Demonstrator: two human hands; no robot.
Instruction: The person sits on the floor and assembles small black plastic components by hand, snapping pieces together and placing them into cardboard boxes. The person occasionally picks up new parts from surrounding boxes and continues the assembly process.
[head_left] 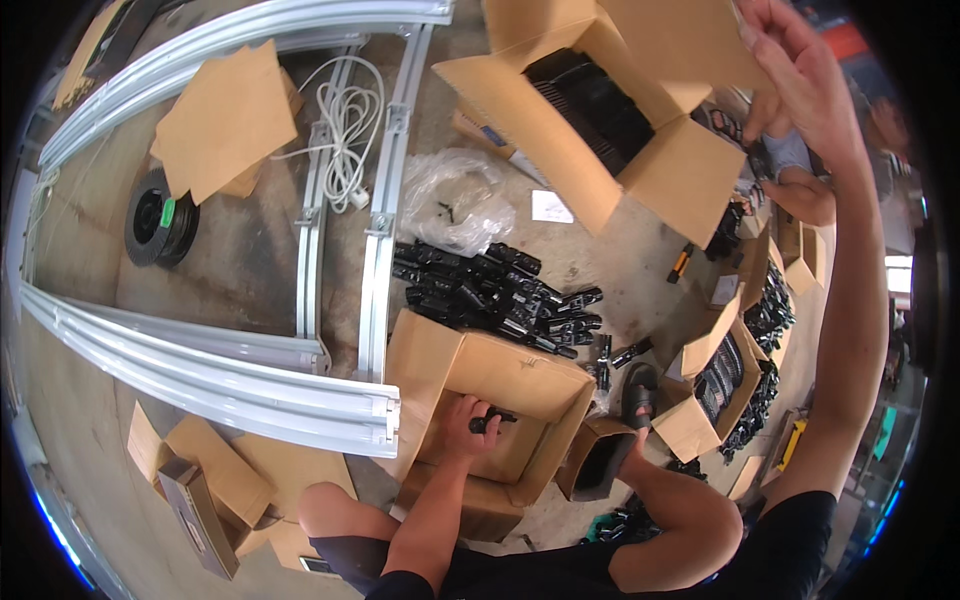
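My left hand (466, 428) is down inside an opened cardboard box (520, 365) between my knees. Its fingers are closed around a small black plastic part (485, 421). At the upper right my right arm stretches far out. My right hand (800, 85) pinches the edge of a cardboard flap (690, 40) at the far cardboard box (570, 150). Dark ribbed black pieces (590, 105) are stacked in that far box. Just beyond the near box, a heap of black plastic parts (490, 290) lies on the floor.
Metal frames with light tubes (210, 370) span the left side. A white coiled cable (345, 140), flat cardboard (225, 120) and a black spool (160, 220) lie among them. Clear plastic wrap (455, 200) is beside the heap. More filled boxes (700, 420) and another person (800, 180) are at right.
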